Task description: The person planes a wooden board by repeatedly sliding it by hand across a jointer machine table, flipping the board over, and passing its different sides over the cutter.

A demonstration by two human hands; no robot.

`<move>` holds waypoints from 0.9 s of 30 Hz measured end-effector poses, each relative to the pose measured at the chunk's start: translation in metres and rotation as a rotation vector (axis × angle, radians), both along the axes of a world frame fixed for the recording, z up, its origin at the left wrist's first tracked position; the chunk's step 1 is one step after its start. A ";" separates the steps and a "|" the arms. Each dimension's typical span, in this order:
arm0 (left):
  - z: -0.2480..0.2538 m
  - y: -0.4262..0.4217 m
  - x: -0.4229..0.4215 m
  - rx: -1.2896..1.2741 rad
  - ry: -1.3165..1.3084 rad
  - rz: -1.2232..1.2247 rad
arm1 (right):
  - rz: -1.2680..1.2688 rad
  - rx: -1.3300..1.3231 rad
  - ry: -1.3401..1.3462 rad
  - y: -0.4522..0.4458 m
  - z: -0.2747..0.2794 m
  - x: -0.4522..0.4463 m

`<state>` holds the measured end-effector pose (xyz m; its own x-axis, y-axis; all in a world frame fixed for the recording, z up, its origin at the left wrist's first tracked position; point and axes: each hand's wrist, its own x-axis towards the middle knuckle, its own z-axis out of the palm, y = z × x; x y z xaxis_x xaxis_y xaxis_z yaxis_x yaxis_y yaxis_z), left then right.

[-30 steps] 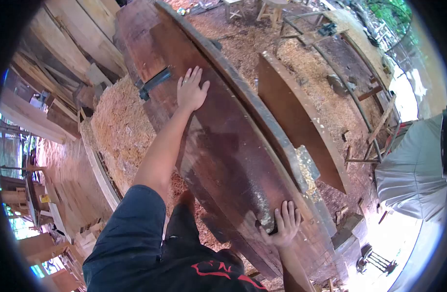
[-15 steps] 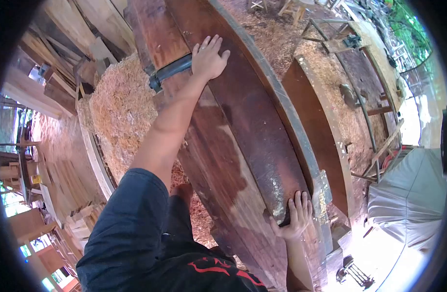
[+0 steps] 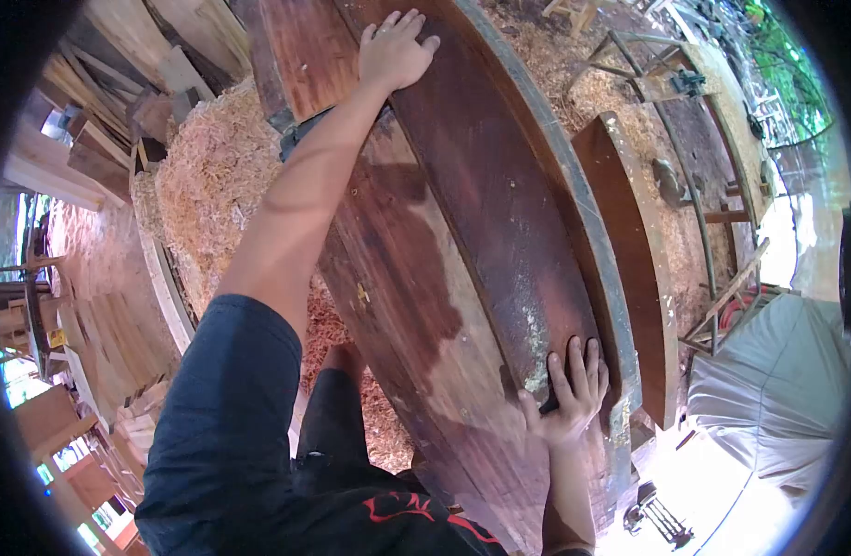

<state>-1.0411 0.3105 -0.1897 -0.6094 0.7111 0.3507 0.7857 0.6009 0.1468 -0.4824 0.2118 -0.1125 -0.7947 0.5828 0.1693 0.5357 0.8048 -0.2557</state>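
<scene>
A long dark reddish-brown board [image 3: 499, 213] lies lengthwise on wider, lighter-streaked planks [image 3: 416, 278]. Flat on its upper left edge rests my left hand [image 3: 395, 56], fingers spread and holding nothing. My right hand [image 3: 571, 394] lies over the board's narrow lower end, its fingers stretched out toward a raised curved rim [image 3: 592, 222]. Something small and black shows beneath that palm; I cannot make out what it is. My left forearm covers most of a dark bar-like piece [image 3: 300, 128] lying across the planks. Pale dusty marks streak the board above my right hand.
Wood shavings [image 3: 217, 176] are heaped left of the planks. A curved brown panel [image 3: 634, 269] stands to the right, with a pole frame [image 3: 689, 167] beyond it. A grey cover [image 3: 759, 380] hangs at lower right. Loose boards [image 3: 110, 343] lie at far left.
My left hand has slid farther up the board, away from the dark bar, which my forearm now mostly hides. My right hand stays at the lower end. The view has shifted slightly.
</scene>
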 end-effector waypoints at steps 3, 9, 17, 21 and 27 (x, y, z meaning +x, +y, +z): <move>-0.010 0.010 -0.035 0.030 0.010 -0.006 | 0.002 0.001 0.060 0.007 0.000 -0.025; 0.049 -0.083 0.060 0.749 0.007 -0.137 | 0.017 0.074 0.095 0.020 -0.005 -0.077; -0.042 -0.282 0.263 0.360 -0.629 0.613 | 0.039 0.176 0.209 0.045 -0.018 -0.166; -0.007 -0.267 0.276 0.289 -0.993 0.731 | 0.039 0.221 0.266 0.060 -0.025 -0.217; -0.004 -0.264 0.279 0.328 -0.860 0.741 | 0.017 0.237 0.322 0.082 -0.038 -0.291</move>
<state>-0.7623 0.0462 -0.1938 -0.9604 0.0372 -0.2761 -0.1711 0.7035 0.6898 -0.7736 0.2943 -0.1505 -0.6879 0.4852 0.5398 0.4449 0.8695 -0.2146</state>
